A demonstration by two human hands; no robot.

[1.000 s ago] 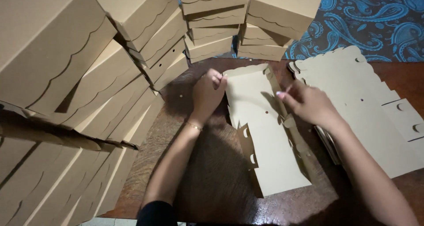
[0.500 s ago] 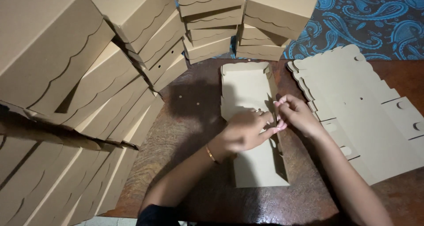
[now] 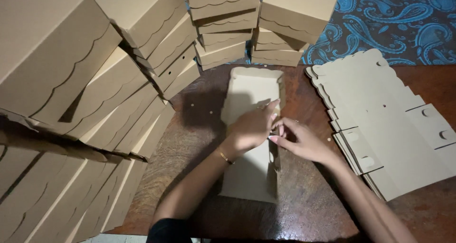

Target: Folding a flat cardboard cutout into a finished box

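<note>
A flat tan cardboard box blank (image 3: 247,172) lies lengthwise on the dark wooden table (image 3: 304,214), its right side wall folded up. My left hand (image 3: 251,126) presses on the middle of the blank, fingers curled at the raised right flap. Against that same flap sits my right hand (image 3: 299,141), its fingertips pinching the flap beside the left hand. A thin gold bracelet (image 3: 224,156) is on my left wrist.
Stacks of finished tan boxes with scalloped lids (image 3: 95,81) crowd the left side and the back (image 3: 228,29). A pile of unfolded box blanks (image 3: 380,124) lies at the right. A blue patterned cloth (image 3: 403,20) shows at the back right.
My left hand moved from the blank's far left corner to its middle, joining the right hand at the right flap. The blank now lies straighter, with its right wall raised.
</note>
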